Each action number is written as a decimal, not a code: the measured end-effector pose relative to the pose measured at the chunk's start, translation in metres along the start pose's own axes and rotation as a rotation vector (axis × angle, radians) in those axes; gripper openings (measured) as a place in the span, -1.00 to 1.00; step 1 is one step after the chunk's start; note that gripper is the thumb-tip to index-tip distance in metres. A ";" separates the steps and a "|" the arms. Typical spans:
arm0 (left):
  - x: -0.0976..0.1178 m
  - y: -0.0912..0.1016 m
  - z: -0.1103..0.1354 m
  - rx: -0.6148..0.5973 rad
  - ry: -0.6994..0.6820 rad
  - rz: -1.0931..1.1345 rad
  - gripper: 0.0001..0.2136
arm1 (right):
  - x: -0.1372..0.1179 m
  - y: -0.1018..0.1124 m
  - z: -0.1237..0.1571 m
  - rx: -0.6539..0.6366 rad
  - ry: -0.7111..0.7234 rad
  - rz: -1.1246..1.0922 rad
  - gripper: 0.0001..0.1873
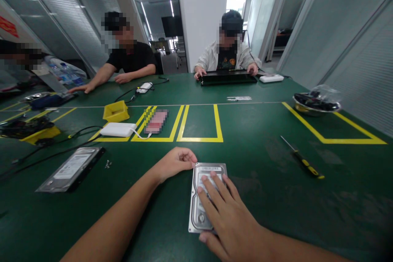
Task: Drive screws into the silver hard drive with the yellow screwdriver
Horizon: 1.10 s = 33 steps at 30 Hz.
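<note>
Lying flat under right fingers — silver hard drive, white label.

In front of you, at six o'clock, the silver hard drive lies flat, labelled face up, long edges running toward twelve. You see a barcode strip near its twelve-o'clock end; its four-o'clock side is covered.

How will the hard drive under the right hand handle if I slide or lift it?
The hard drive will probably stay stiff: it looks like a solid metal slab. That metal look suggests it may be heavy for its size. Lying flat on its broad side beneath the right hand, it seems unlikely to roll or tip.
</note>
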<state>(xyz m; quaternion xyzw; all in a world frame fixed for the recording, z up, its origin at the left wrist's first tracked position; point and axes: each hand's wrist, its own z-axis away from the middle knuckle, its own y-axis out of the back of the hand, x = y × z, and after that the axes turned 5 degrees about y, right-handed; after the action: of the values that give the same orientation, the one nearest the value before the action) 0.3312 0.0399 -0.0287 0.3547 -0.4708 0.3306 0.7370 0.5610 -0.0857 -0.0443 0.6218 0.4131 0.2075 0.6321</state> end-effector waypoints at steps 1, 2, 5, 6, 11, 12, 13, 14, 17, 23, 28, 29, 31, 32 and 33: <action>0.000 0.000 0.000 -0.003 -0.006 -0.004 -0.80 | 0.000 0.000 0.000 -0.001 0.002 0.003 -0.19; -0.001 0.001 0.000 -0.005 -0.011 -0.007 -0.81 | 0.000 0.000 0.000 -0.002 0.004 0.005 -0.19; -0.002 0.001 -0.001 -0.009 -0.017 -0.015 -0.82 | 0.001 0.002 0.000 -0.003 0.015 0.013 -0.20; -0.003 0.001 -0.001 -0.008 -0.016 -0.016 -0.82 | 0.001 0.002 0.000 -0.002 0.020 0.015 -0.20; -0.002 0.001 0.000 -0.003 -0.014 -0.008 -0.81 | 0.002 0.004 -0.001 0.002 0.022 0.019 -0.19; -0.002 0.001 0.001 -0.002 -0.015 -0.009 -0.81 | 0.001 0.004 -0.001 0.000 0.022 0.019 -0.19; -0.002 0.000 0.001 0.000 -0.016 -0.011 -0.81 | 0.001 0.003 -0.001 -0.001 0.022 0.017 -0.19; -0.002 0.000 0.001 0.003 -0.019 -0.013 -0.81 | 0.001 0.003 -0.001 -0.002 0.022 0.017 -0.19; -0.004 0.000 0.000 0.010 -0.034 -0.023 -0.81 | 0.001 0.002 -0.001 -0.001 0.021 0.014 -0.18; -0.013 0.001 -0.003 0.018 -0.070 -0.057 -0.82 | 0.002 0.002 -0.001 -0.002 0.023 0.014 -0.17; -0.015 0.001 -0.003 0.016 -0.095 -0.061 -0.83 | 0.002 0.002 -0.001 0.006 0.022 0.022 -0.18; -0.015 0.001 -0.002 0.014 -0.096 -0.063 -0.83 | 0.001 0.001 -0.001 0.007 0.021 0.023 -0.19; -0.014 0.001 -0.002 0.015 -0.098 -0.071 -0.82 | 0.001 0.001 -0.001 0.011 0.021 0.025 -0.20; -0.014 0.001 -0.002 0.016 -0.099 -0.076 -0.82 | 0.000 0.001 -0.001 0.014 0.022 0.026 -0.20; -0.013 0.000 -0.002 0.018 -0.100 -0.082 -0.82 | 0.000 0.001 -0.001 0.018 0.021 0.028 -0.20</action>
<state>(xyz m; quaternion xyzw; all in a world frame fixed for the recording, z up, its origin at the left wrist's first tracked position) 0.3271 0.0395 -0.0415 0.3964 -0.4893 0.2863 0.7221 0.5608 -0.0852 -0.0436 0.6310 0.4131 0.2190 0.6191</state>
